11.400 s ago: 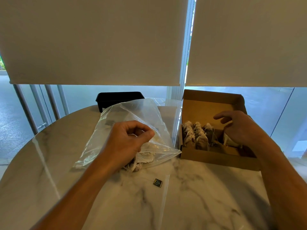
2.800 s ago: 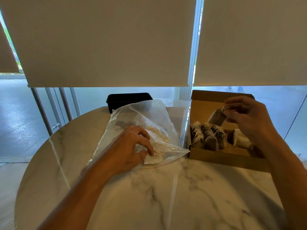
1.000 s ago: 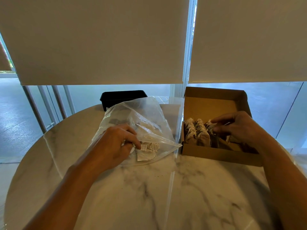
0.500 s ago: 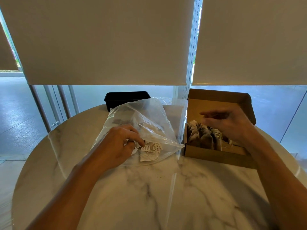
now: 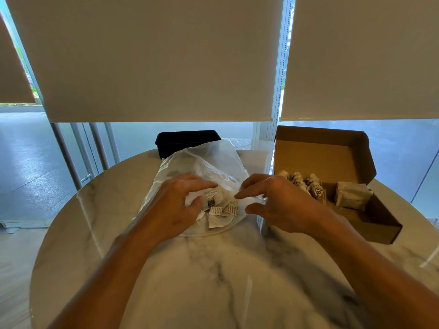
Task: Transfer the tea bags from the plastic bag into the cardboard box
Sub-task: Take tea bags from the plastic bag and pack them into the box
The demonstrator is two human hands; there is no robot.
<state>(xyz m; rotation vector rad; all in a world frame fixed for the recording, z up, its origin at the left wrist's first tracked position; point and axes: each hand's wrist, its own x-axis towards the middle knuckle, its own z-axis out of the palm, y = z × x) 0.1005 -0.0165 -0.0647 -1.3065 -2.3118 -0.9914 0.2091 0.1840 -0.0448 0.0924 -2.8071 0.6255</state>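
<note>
The clear plastic bag (image 5: 213,162) lies on the marble table, its mouth facing me, with several tea bags and paper tags (image 5: 222,210) inside the opening. My left hand (image 5: 178,207) grips the bag's edge at the mouth, fingers curled. My right hand (image 5: 280,205) hovers at the right side of the mouth with loosely bent fingers pointing at the tags; I see nothing held in it. The open cardboard box (image 5: 382,231) stands to the right, with a row of tea bags (image 5: 301,181) at its left end and more tea bags (image 5: 351,197) lying to the right.
A black tray (image 5: 187,141) stands behind the plastic bag at the table's far edge. The round marble table (image 5: 225,269) curves away on both sides. Windows with lowered roller blinds are behind.
My right hand has left the cardboard box and come left to the bag's mouth, holding nothing. My left hand stays at the bag opening.
</note>
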